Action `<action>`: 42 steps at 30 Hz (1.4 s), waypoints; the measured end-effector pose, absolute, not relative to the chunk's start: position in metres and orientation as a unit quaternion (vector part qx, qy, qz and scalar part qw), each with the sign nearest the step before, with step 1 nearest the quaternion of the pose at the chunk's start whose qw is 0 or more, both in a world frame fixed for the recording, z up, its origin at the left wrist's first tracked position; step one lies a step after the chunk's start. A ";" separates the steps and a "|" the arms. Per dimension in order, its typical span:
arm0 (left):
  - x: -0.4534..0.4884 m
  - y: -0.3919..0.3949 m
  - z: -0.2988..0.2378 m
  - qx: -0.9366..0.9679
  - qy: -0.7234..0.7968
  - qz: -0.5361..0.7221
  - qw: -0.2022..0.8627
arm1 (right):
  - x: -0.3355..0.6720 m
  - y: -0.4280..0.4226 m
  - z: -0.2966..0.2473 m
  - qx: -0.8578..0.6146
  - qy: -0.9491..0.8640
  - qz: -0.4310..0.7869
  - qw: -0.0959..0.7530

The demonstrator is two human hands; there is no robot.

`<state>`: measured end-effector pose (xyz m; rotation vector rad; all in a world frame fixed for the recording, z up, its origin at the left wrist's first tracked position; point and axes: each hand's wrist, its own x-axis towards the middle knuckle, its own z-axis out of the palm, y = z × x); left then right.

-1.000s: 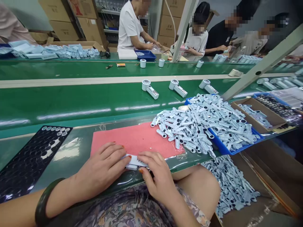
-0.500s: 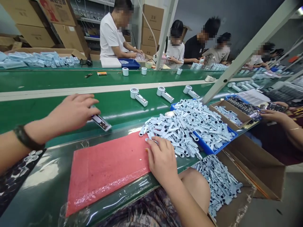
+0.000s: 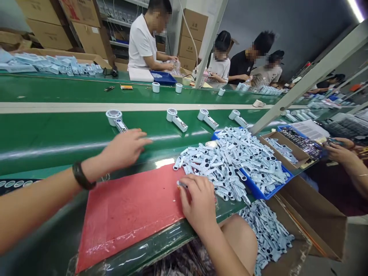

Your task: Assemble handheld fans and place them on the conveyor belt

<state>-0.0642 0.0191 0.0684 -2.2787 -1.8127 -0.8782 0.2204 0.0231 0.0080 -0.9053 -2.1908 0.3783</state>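
My left hand (image 3: 124, 147) hovers over the green conveyor belt (image 3: 57, 134) with its fingers stretched out and nothing in them. Just beyond it on the belt lies a white device with a round head (image 3: 115, 118). My right hand (image 3: 198, 201) rests at the right edge of the red mat (image 3: 129, 211), its fingers curled round a pale blue plastic piece (image 3: 181, 185). Right beside that hand is a heap of pale blue plastic pieces (image 3: 230, 161) spilling out of a blue tray (image 3: 258, 189).
More white devices (image 3: 176, 119) ride the belt. A cardboard box of parts (image 3: 283, 149) and a co-worker's hands (image 3: 340, 151) are at the right. A box with fallen pieces (image 3: 267, 234) sits below the table. Several people work across the belt (image 3: 143, 46).
My left hand set the device down on the belt and let go, pulling back a little. My right hand closed on a piece at the heap's edge.
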 end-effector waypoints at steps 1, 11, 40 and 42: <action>-0.054 0.015 0.063 -0.766 -0.581 -0.277 0.015 | 0.223 0.017 0.007 -0.349 -0.823 0.213 0.393; 0.052 -0.025 0.033 -0.718 -0.475 -0.367 -0.352 | 0.243 -0.004 -0.011 -0.340 -0.607 0.491 0.524; 0.045 -0.023 0.026 -0.775 -0.405 -0.443 -0.200 | 0.249 -0.010 -0.022 -0.355 -0.651 0.467 0.482; 0.042 -0.022 0.024 -0.759 -0.416 -0.439 -0.239 | 0.249 -0.009 -0.020 -0.345 -0.644 0.479 0.486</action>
